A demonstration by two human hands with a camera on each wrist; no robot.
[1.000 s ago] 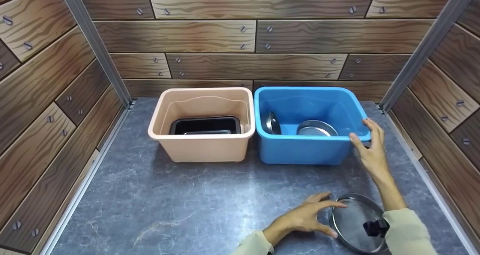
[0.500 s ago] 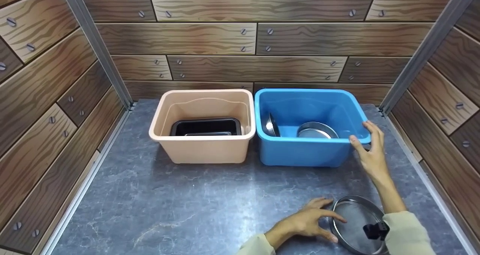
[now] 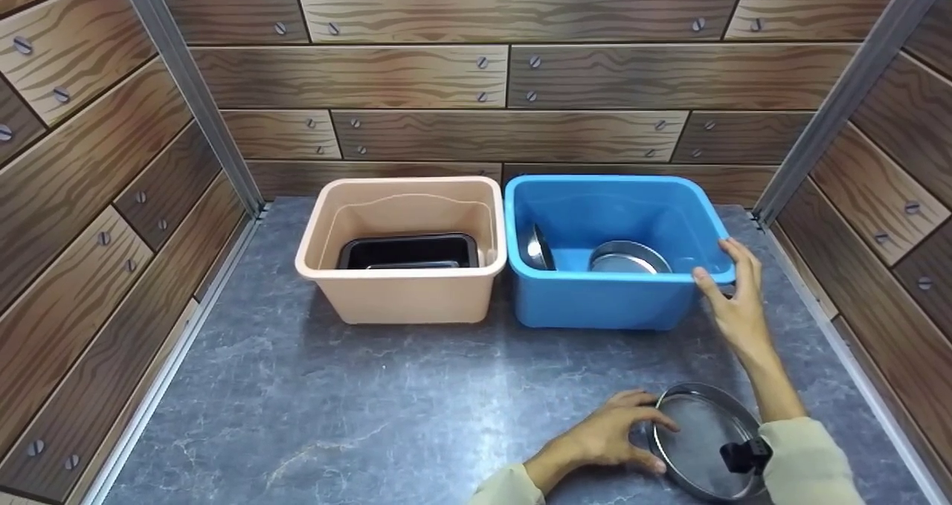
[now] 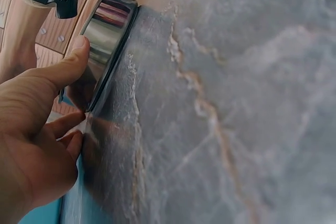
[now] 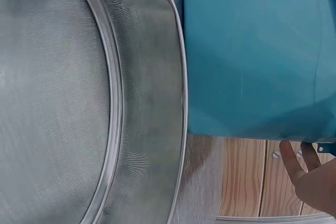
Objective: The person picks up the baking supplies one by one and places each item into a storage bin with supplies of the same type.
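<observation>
A round, metal-rimmed sieve (image 3: 703,438) with fine mesh lies on the table at the front right; its mesh and rim fill much of the right wrist view. At its left side, my left hand (image 3: 606,434) pinches the rim, with one fingertip over the inside and the thumb (image 4: 79,48) against the outer wall. Farther back, my right hand (image 3: 740,300) grips the front right corner of the blue bin (image 3: 595,300). Its thumb lies on the front rim and the other fingers on the right rim. My right sleeve and wrist camera cover part of the sieve.
Inside the blue bin, a shiny metal bowl-like piece (image 3: 537,248) leans on the left wall, and a round metal piece (image 3: 628,256) lies at the bottom. A beige bin (image 3: 409,297) with a black rectangular pan (image 3: 409,248) stands beside it. Wood-patterned walls enclose the table.
My left fingers have closed in on the sieve's rim, and the sieve has shifted slightly left. My right hand stays on the blue bin.
</observation>
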